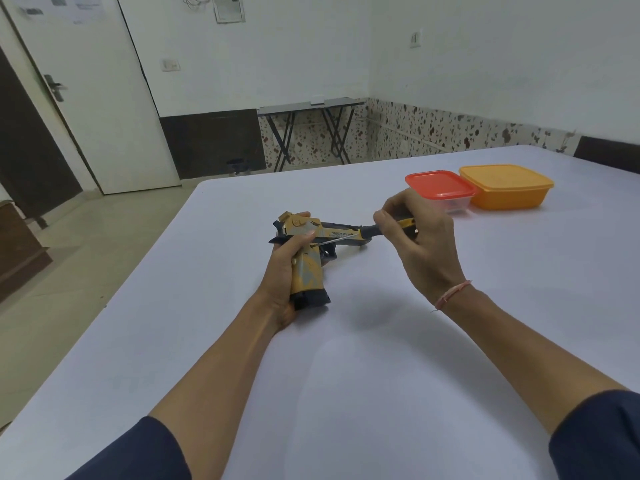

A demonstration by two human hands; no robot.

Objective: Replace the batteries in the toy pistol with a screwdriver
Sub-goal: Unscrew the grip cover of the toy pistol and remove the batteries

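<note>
The left grip (282, 271) is closed round the handle of the toy pistol (341, 233), with the thumb laid across the side of the frame and fingertips showing over the top of the slide; the pistol lies on its side, its barrel pointing away from the left grip toward the right grip (422, 244); whether it rests on the white surface (346, 375) or hangs just above it I cannot tell. The right grip pinches the black-and-yellow handle of the screwdriver (370, 231); its thin shaft slants back toward the left grip, the tip meeting the pistol's side just beside the left thumb. Beyond the right grip stands a red-lidded box (440, 183); an orange box (509, 188) sits just beside it, farther from both grips; a pink thread (450, 294) circles the wrist behind the right grip.
</note>
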